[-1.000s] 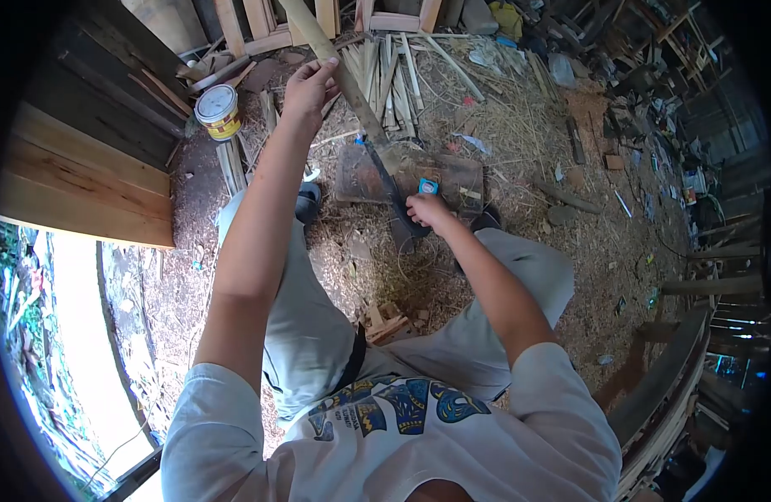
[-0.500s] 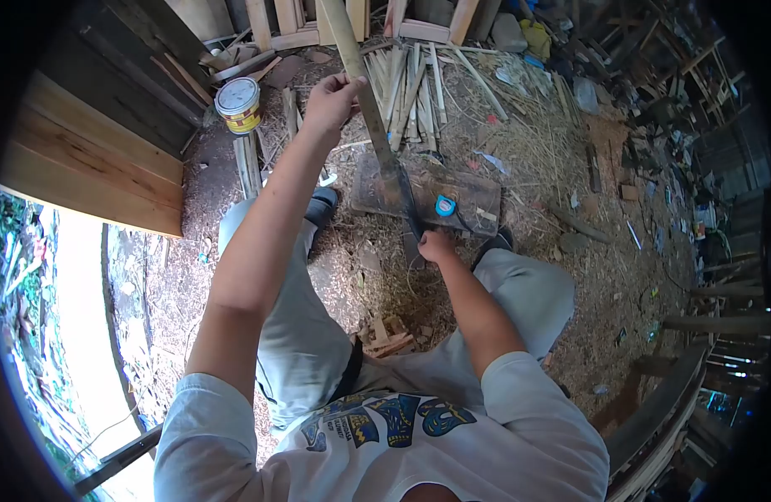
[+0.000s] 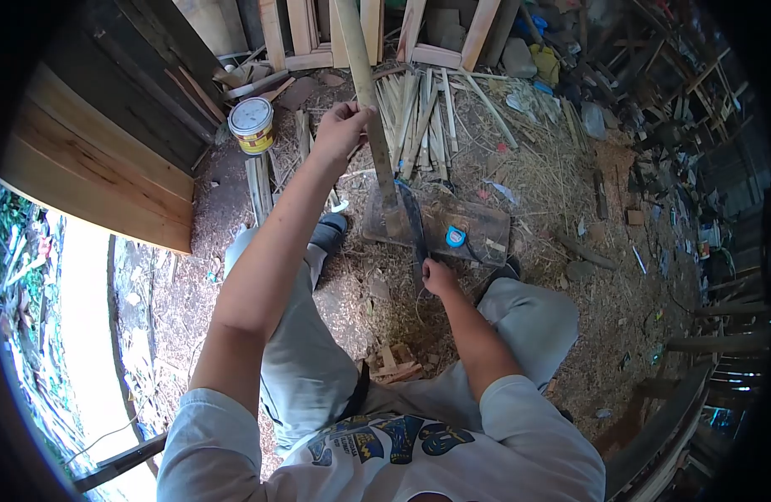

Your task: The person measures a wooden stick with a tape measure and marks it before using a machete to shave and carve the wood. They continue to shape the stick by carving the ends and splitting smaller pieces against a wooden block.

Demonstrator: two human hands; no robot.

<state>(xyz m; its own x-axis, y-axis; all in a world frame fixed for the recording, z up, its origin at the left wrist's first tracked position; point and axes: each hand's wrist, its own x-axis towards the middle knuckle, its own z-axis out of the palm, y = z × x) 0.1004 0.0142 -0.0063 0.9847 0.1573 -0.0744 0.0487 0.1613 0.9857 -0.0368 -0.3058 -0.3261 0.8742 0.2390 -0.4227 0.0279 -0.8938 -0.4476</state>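
A long pale bamboo strip (image 3: 362, 71) stands nearly upright, its lower end at a worn wooden board (image 3: 478, 222) on the ground. My left hand (image 3: 344, 131) pinches the strip partway up. Low in front of my knees, my right hand (image 3: 438, 276) is wrapped round the handle of a dark long-bladed knife (image 3: 413, 219). The blade points away from me, just right of the strip's lower end. On the board lies a turquoise tape measure (image 3: 455, 237), right of the blade.
Split strips (image 3: 415, 117) lie in a pile beyond the board. A lidded white and yellow bucket (image 3: 251, 125) stands at the left, near wooden planks (image 3: 109, 180). Wooden frames (image 3: 310, 33) lean at the back. Shavings litter the ground around my feet.
The knife blade has tilted away from the strip and now shows apart from it. The whole view has shifted, so most things appear slightly lower. Both hands keep their grips.
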